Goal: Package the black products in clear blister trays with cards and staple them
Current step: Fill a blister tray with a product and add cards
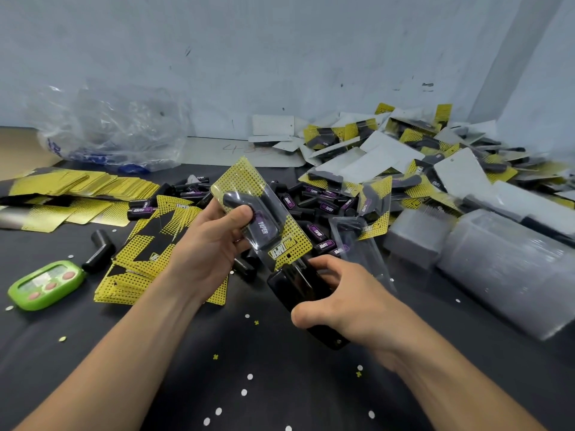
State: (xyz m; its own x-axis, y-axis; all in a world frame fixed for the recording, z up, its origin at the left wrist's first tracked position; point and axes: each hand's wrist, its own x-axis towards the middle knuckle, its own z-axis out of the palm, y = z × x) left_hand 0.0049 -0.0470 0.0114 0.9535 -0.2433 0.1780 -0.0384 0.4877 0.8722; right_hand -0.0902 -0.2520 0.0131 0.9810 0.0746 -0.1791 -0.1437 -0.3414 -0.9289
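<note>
My left hand [214,244] grips a blister pack [249,194] above the table: a clear tray over a yellow dotted card with a black product inside, thumb on the product. The pack's lower end sits in the jaws of a black stapler [298,293], which my right hand [345,297] grips around its body. Loose black products [314,203] lie in a heap behind the pack. A stack of yellow-and-black cards [149,256] lies under my left wrist. Stacked clear trays [504,269] lie at the right.
A pile of finished packs [413,157] fills the back right. More yellow cards [71,191] spread at the left, beside a green timer [46,284] and a crumpled plastic bag [109,129]. An empty clear tray [361,244] lies right of the stapler. Paper dots litter the black table [249,384].
</note>
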